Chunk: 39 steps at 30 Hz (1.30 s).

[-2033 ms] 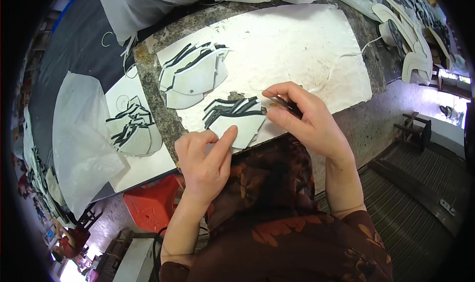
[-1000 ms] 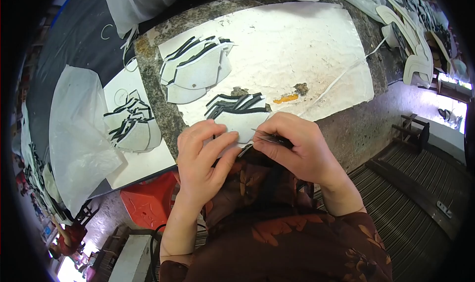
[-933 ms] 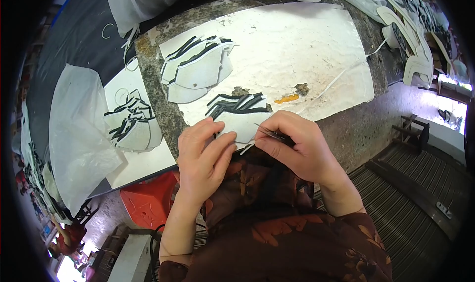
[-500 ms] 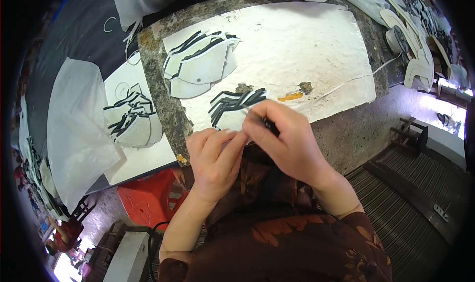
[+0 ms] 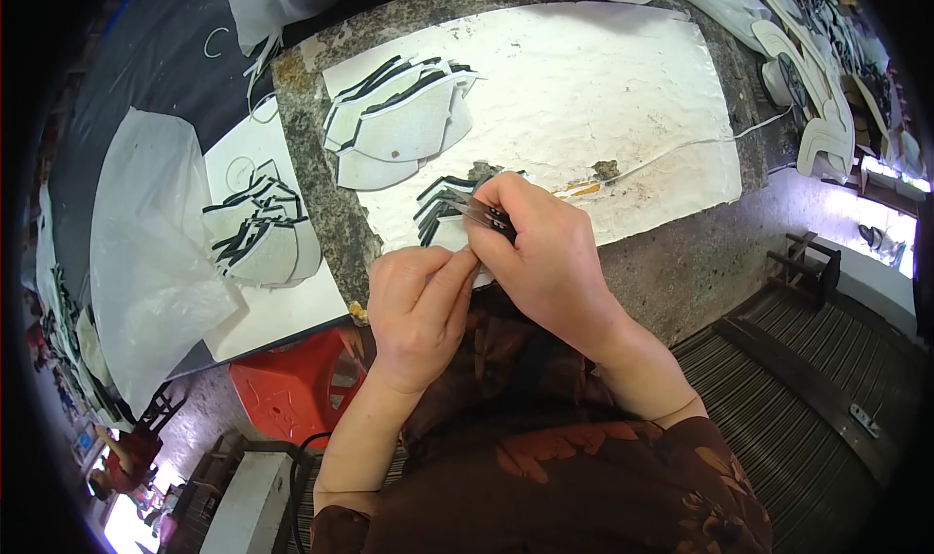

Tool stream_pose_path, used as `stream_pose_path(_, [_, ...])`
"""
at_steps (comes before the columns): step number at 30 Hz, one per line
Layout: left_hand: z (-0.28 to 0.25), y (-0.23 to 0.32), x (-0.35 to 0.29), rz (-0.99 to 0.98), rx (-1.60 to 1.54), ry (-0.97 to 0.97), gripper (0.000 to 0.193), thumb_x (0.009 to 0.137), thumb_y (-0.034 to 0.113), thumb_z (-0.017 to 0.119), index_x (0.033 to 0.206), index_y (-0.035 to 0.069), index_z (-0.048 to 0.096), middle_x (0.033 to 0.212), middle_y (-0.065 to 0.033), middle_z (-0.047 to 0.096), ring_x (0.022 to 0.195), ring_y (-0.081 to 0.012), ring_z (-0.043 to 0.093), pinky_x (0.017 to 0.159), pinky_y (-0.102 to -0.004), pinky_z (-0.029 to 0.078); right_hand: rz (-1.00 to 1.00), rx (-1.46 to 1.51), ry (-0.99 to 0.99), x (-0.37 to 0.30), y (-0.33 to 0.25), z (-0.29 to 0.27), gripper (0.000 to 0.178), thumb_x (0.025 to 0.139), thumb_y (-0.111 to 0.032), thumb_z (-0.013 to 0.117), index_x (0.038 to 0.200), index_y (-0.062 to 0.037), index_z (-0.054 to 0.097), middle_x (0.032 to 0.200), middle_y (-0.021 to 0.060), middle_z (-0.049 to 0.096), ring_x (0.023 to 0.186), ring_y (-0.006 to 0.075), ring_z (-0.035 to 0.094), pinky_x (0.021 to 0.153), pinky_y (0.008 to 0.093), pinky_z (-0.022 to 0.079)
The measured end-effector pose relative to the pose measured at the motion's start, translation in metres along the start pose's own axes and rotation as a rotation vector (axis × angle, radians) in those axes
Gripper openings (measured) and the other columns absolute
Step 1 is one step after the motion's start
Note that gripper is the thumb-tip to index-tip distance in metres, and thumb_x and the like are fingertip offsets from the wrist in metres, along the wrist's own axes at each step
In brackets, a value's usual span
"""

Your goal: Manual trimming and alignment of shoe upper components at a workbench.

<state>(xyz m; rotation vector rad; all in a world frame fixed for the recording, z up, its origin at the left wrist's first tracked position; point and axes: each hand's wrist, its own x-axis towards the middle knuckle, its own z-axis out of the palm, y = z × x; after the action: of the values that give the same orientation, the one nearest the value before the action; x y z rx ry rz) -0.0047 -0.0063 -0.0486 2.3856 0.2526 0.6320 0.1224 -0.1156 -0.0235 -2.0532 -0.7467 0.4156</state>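
Observation:
My left hand (image 5: 418, 301) is closed in a pinch at the table's near edge. It grips a white piece (image 5: 483, 279), mostly hidden behind the fingers. Touching its fingertips, my right hand (image 5: 540, 248) is closed around a small metal-bladed tool (image 5: 474, 207) with a dark handle; whether it is a knife or snips I cannot tell. The blade points left, over a small stack of white pieces with black edging (image 5: 443, 196). Farther back lies a larger stack of similar curved white pieces (image 5: 404, 131).
A worn white sheet (image 5: 593, 87) covers the stone-topped table (image 5: 321, 155). To the left, more black-edged pieces (image 5: 268, 248) lie near a translucent plastic bag (image 5: 146, 252). A white cord (image 5: 681, 143) crosses the right side. A red stool (image 5: 282, 389) stands below left.
My right hand has shifted slightly left and up, and the tool's blade now shows clearly instead of blurred. My left hand stays nearly in place, its fingers more curled.

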Motion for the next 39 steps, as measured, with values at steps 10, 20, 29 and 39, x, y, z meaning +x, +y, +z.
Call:
stream_pose_path(10, [-0.0007, 0.0011, 0.0004, 0.039, 0.157, 0.035, 0.026, 0.073, 0.007, 0.082, 0.098, 0.01, 0.077, 0.111, -0.0038, 0.065, 0.102, -0.0273, 0.057, 0.09, -0.04, 0.042, 0.013, -0.023, 0.022, -0.0017, -0.0015, 0.0021, 0.014, 0.084, -0.005, 0.069, 0.096, -0.0014, 0.062, 0.079, 0.0145, 0.065, 0.067, 0.0296, 0.064, 0.062, 0.0353, 0.05])
stream_pose_path(20, [0.0007, -0.0026, 0.0008, 0.02, 0.167, 0.035, 0.021, 0.077, 0.014, 0.081, 0.099, 0.015, 0.077, 0.128, -0.0076, 0.065, 0.117, -0.031, 0.056, 0.097, -0.0439, 0.039, -0.017, -0.025, -0.003, -0.0004, -0.0004, 0.0, 0.012, 0.085, -0.005, 0.068, 0.094, -0.0028, 0.061, 0.078, 0.013, 0.064, 0.067, 0.0305, 0.064, 0.061, 0.0368, 0.05])
stream_pose_path(29, [-0.002, -0.0004, 0.0031, 0.025, 0.253, -0.042, 0.016, 0.084, 0.019, 0.077, 0.1, 0.017, 0.077, 0.129, -0.0036, 0.068, 0.125, -0.0298, 0.055, 0.103, -0.0464, 0.035, -0.038, -0.019, 0.003, 0.0015, -0.0002, -0.0005, 0.012, 0.085, -0.01, 0.068, 0.089, -0.0046, 0.058, 0.074, 0.012, 0.063, 0.067, 0.0333, 0.065, 0.057, 0.0422, 0.05])
stream_pose_path(39, [-0.0001, -0.0001, 0.0003, 0.044, 0.253, -0.023, 0.018, 0.081, 0.013, 0.077, 0.098, 0.012, 0.074, 0.128, -0.0057, 0.066, 0.125, -0.0332, 0.054, 0.107, -0.0513, 0.036, 0.021, -0.036, -0.013, -0.0003, -0.0014, 0.0013, 0.012, 0.085, -0.006, 0.068, 0.095, -0.003, 0.062, 0.079, 0.0135, 0.066, 0.069, 0.0312, 0.065, 0.062, 0.0373, 0.051])
